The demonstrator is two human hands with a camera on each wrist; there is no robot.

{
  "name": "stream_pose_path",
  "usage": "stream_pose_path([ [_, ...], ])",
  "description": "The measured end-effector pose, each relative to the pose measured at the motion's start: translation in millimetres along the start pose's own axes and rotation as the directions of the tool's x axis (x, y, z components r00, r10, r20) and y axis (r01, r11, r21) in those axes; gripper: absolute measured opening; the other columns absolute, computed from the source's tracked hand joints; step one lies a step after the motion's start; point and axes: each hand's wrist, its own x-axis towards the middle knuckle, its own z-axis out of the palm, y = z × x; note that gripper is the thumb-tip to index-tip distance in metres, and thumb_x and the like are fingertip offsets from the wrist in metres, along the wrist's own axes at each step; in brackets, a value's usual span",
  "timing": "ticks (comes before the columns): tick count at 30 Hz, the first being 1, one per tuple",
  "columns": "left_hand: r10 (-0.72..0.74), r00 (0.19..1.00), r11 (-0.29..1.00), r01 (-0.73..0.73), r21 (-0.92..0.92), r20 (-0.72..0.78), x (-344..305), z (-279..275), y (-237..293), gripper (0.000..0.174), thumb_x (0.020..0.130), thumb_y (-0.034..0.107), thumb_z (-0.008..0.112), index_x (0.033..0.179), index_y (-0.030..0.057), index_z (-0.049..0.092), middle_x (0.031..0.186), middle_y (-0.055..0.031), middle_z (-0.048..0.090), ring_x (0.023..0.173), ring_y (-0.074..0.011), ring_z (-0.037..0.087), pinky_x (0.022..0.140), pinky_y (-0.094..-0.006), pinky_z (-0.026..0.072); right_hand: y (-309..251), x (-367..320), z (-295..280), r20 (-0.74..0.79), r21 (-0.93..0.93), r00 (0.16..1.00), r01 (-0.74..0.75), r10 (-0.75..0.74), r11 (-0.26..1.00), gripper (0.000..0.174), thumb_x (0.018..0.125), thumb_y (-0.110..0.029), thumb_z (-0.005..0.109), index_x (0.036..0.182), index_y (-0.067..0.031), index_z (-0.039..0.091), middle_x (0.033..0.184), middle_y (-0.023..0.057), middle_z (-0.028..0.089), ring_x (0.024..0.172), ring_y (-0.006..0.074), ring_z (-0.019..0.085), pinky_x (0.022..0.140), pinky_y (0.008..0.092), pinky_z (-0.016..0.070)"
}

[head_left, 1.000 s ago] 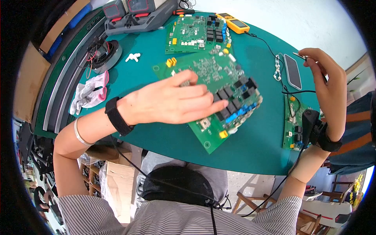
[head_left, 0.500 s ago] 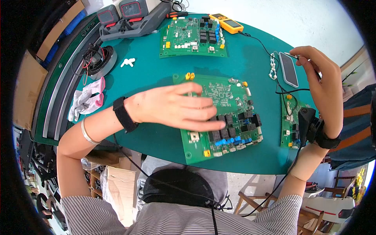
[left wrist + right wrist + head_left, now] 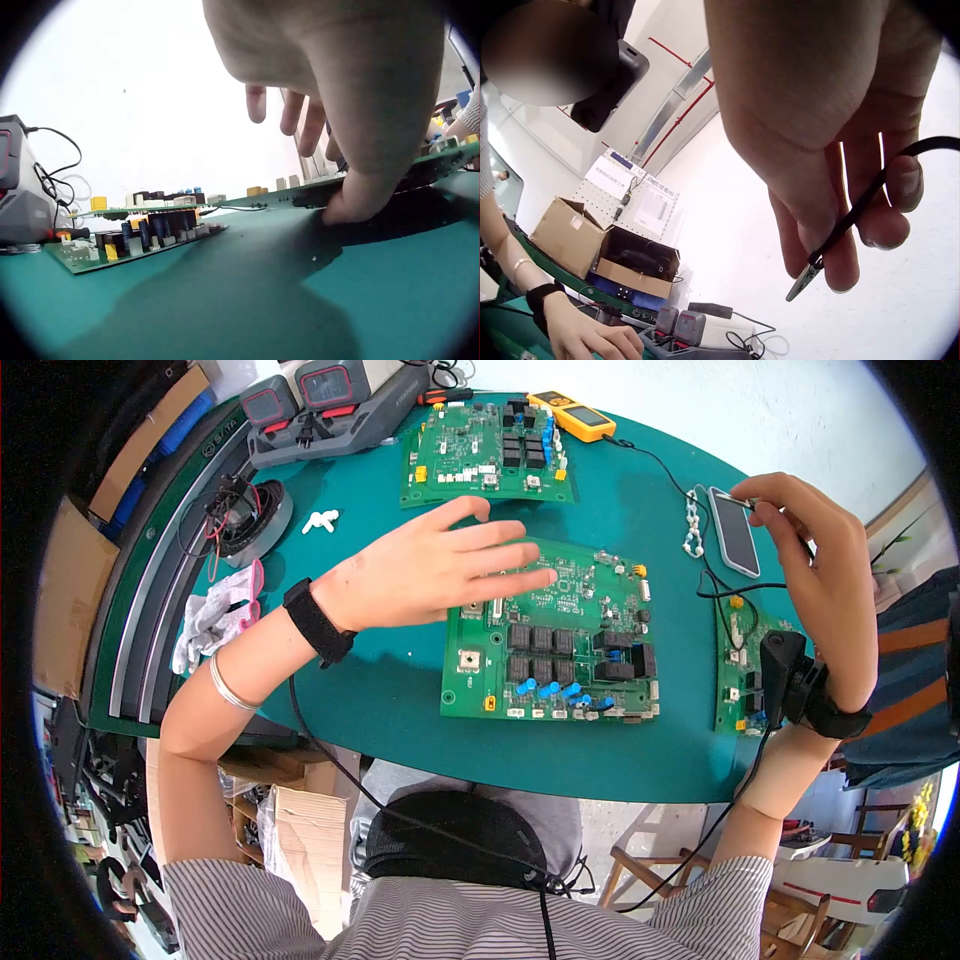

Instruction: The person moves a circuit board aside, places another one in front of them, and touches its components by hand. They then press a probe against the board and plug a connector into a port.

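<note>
A large green circuit board [image 3: 575, 595] with black relays and blue parts lies in the middle of the table. Over its upper-left part the left hand [image 3: 430, 570] spreads its fingers. In the left wrist view, that hand's thumb [image 3: 358, 199] reaches down at the edge of the board [image 3: 300, 196], while the other fingers hang above it; contact is partly hidden. At the right, the right hand [image 3: 825, 550] pinches a small metal clip [image 3: 804, 283] on a black cable [image 3: 862, 202], thumb against fingers, held up over a phone [image 3: 735, 532].
More circuit boards lie at the back [image 3: 485, 455] and right edge [image 3: 740, 670]. A yellow meter [image 3: 580, 418], bead string [image 3: 693, 525], gloves [image 3: 218, 615], white pieces [image 3: 320, 520], a round coil part [image 3: 250, 525] and a grey tool case [image 3: 340, 430] stand around.
The middle board has turned to lie nearly square with the table's front edge. My left hand has moved up and left, its fingers spreading off the relays. The right hand barely moved.
</note>
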Motion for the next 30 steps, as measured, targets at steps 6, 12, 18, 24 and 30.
stream_pose_path([
  [6, 0.003, 1.0, 0.999, -0.004, 0.041, 0.031, 2.2, 11.7, 3.3, 0.075, 0.075, 0.008, 0.069, 0.146, 0.0191, 0.05, 0.133, -0.0012, 0.056, 0.124, -0.021, 0.051, 0.105, -0.0409, 0.0419, -2.5, 0.6, 0.2, 0.052, -0.037, 0.999, 0.008, -0.006, 0.999, 0.012, 0.092, 0.001, 0.056, 0.101, 0.0004, 0.064, 0.078, 0.0164, 0.062, 0.066, 0.0239, 0.057, 0.064, 0.0316, 0.0462],
  [12, -0.046, 0.994, 0.999, 0.047, -0.003, 0.101, 1.9, 7.0, -0.7, 0.067, 0.075, 0.005, 0.067, 0.14, 0.0176, 0.055, 0.133, -0.0015, 0.056, 0.127, -0.0209, 0.05, 0.107, -0.0402, 0.0405, -1.5, 0.0, 5.5, 0.106, -0.007, 0.994, -0.022, 0.023, 1.0, 0.012, 0.092, 0.0, 0.058, 0.102, 0.0007, 0.064, 0.072, 0.018, 0.057, 0.061, 0.0242, 0.054, 0.06, 0.0335, 0.0437],
  [18, -0.078, 0.992, 0.996, 0.082, -0.031, 0.104, 4.9, 6.3, -8.2, 0.061, 0.072, 0.002, 0.066, 0.131, 0.016, 0.061, 0.133, -0.0021, 0.055, 0.129, -0.0222, 0.049, 0.109, -0.0404, 0.0393, -7.9, 2.0, 18.4, 0.163, 0.075, 0.986, -0.032, 0.019, 0.997, 0.012, 0.09, 0.0, 0.061, 0.101, 0.0006, 0.064, 0.074, 0.0205, 0.058, 0.061, 0.0302, 0.053, 0.06, 0.0368, 0.0441],
  [24, -0.104, 0.989, 0.992, 0.11, -0.057, 0.103, 8.1, 12.5, -12.1, 0.06, 0.071, -0.001, 0.066, 0.13, 0.0143, 0.061, 0.134, -0.0034, 0.055, 0.13, -0.0233, 0.048, 0.109, -0.0404, 0.0385, -15.2, 5.9, 26.7, 0.276, 0.044, 0.96, -0.067, 0.052, 0.997, 0.012, 0.089, 0.001, 0.058, 0.1, 0.0004, 0.062, 0.085, 0.0208, 0.063, 0.073, 0.039, 0.059, 0.067, 0.0425, 0.0467],
  [30, -0.197, 0.978, 0.97, 0.204, -0.134, 0.062, 8.7, 2.0, -30.3, 0.061, 0.073, 0.0, 0.066, 0.133, 0.0101, 0.058, 0.13, -0.0069, 0.058, 0.127, -0.0259, 0.05, 0.107, -0.0404, 0.0394, -12.7, 5.7, 35.6, 0.241, 0.004, 0.97, 0.037, -0.037, 0.999, 0.009, 0.09, 0.0, 0.057, 0.098, -0.0006, 0.062, 0.09, 0.019, 0.065, 0.083, 0.0401, 0.062, 0.072, 0.0445, 0.0492],
])
